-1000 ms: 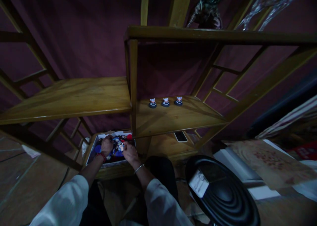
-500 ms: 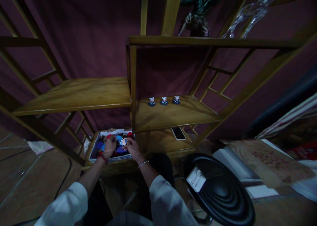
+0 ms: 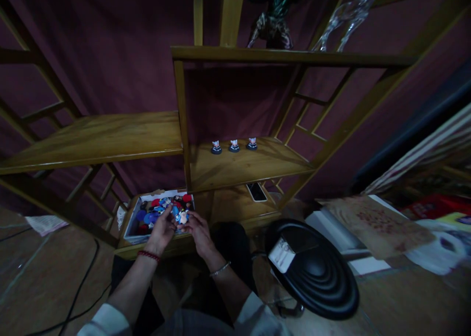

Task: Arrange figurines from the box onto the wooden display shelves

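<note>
Between my two hands, above the front edge of a white box, is a small blue-and-white figurine. My left hand closes on its left side, and my right hand grips its right side with the fingertips. Inside the box lie several loose figurines and round bases in blue, red and black. On the shelf above and to the right stand three small figurines on dark bases in a row: a left one, a middle one and a right one.
A phone lies on the lower wooden shelf. A green statue and a clear glass animal stand on the top shelf. Right of my legs is a black round stool seat with a white card on it.
My hands have lifted the figurine out of the pile and drawn it toward me, to the box's front edge. The camera view has shifted slightly to the right.
</note>
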The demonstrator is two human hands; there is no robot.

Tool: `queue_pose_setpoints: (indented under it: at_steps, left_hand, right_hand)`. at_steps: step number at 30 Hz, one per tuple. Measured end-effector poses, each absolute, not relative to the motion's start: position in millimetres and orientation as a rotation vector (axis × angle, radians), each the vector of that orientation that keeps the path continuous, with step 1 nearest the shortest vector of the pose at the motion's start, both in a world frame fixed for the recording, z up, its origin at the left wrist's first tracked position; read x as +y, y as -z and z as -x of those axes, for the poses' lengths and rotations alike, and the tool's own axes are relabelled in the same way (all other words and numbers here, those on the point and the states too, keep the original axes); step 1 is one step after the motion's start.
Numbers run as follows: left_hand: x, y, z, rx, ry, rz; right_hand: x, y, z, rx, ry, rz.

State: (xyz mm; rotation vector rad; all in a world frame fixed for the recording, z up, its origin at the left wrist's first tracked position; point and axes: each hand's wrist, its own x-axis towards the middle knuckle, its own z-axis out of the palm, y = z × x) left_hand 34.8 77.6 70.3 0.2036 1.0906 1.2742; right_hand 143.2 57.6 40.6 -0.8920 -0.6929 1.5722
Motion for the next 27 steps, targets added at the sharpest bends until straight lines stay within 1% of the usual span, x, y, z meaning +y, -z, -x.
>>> queue_pose_setpoints:
  at_steps: [8, 16, 21, 27]
  left_hand:
    - [49.1, -80.2, -61.9, 0.972, -1.236, -0.211]
    - [32.7, -85.7, -79.1, 0.715, -1.138, -0.273]
    - [28.4, -90.5, -96.7, 0.681, -1.105, -0.294]
    - [25.8, -93.8, -116.1, 0.689, -1.052, -0.329]
  right_hand:
    - [26.4, -57.6, -169.9, -0.581, -1.581, 0.842]
    - [8.2, -66.4, -199.0, -0.480, -1.582, 0.804]
    - [3.9, -73.6, -217.8, -0.418, -1.546, 0.798]
    - [0.8, -80.9, -237.4, -0.480, -1.446, 0.848]
